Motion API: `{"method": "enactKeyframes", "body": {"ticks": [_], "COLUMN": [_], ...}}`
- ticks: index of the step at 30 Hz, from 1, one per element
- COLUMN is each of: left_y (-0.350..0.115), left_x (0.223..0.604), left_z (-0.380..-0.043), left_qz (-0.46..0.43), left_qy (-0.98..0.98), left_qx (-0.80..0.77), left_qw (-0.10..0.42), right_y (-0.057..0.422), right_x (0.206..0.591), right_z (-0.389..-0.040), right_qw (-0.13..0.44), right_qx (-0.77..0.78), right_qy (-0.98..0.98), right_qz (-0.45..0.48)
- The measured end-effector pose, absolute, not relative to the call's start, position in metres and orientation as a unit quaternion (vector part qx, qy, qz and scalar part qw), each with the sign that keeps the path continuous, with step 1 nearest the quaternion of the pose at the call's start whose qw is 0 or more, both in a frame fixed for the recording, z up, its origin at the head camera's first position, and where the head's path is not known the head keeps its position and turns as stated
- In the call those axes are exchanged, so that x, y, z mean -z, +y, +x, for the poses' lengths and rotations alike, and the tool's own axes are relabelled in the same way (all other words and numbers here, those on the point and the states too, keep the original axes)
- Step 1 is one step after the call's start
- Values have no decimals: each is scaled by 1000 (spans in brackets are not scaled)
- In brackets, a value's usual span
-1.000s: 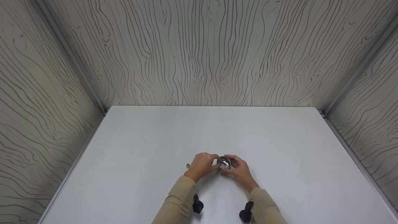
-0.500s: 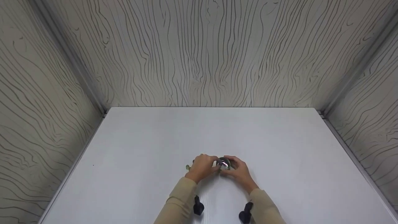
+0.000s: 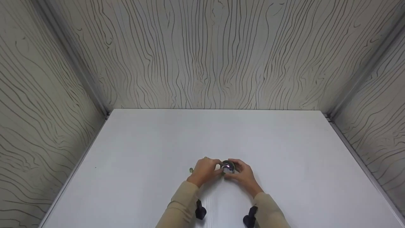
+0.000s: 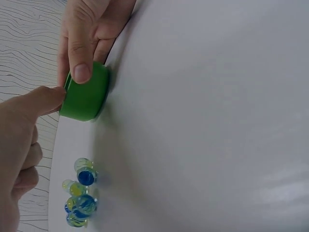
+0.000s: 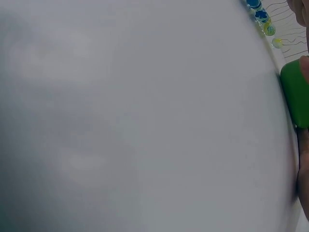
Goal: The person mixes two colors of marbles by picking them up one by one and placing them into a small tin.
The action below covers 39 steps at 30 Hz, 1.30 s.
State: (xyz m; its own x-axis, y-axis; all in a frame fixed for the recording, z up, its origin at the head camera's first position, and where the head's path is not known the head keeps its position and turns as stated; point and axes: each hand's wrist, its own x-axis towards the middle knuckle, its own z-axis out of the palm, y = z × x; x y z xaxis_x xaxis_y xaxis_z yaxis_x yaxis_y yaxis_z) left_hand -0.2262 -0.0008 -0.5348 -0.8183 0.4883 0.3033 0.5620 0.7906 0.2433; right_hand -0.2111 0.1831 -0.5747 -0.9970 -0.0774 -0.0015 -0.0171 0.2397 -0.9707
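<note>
A small green round container (image 4: 86,99) with a shiny, reflective top (image 3: 228,167) is on the white table between both hands. My right hand (image 3: 243,174) holds it from the right, thumb (image 4: 79,58) on its side wall and fingers around the far side. From the left, my left hand (image 3: 205,171) grips its rim with thumb and forefinger; its other fingers are curled in. Several clear glass marbles with blue and yellow swirls (image 4: 83,205) lie beside the left hand. Most are hidden behind that hand in the head view, where one greenish marble (image 3: 191,170) shows.
The white table (image 3: 142,142) spreads out on all sides of the hands. Wood-grain patterned panels (image 3: 202,57) stand at its back and sides. Black wrist mounts (image 3: 200,212) hang below both beige sleeves (image 3: 178,204).
The left fingertips have drawn back slightly from over the container's top to its rim, so more of the top shows. The right hand has stayed nearly still. Another marble shows above the left hand.
</note>
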Motion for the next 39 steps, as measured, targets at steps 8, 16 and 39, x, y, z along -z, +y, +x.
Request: {"method": "enactKeyframes", "body": {"ticks": [8,16,39], "left_y": [-5,-11,-31], "left_x": [538,533,527], "left_z": [-229,-227,-229], "left_qz": [-277,-276,-243], "left_qy": [-942,-942,-946], "left_qx": [160,157,189], "left_qw": [107,113,98], "right_y": [183,183,183], "right_x": [577,579,576], "right_z": [-211,-212,-211], "right_qw": [19,16,20], "right_qx": [617,613,608], "right_qy": [786,789,793], "right_qz": [-31,-32,-25]}}
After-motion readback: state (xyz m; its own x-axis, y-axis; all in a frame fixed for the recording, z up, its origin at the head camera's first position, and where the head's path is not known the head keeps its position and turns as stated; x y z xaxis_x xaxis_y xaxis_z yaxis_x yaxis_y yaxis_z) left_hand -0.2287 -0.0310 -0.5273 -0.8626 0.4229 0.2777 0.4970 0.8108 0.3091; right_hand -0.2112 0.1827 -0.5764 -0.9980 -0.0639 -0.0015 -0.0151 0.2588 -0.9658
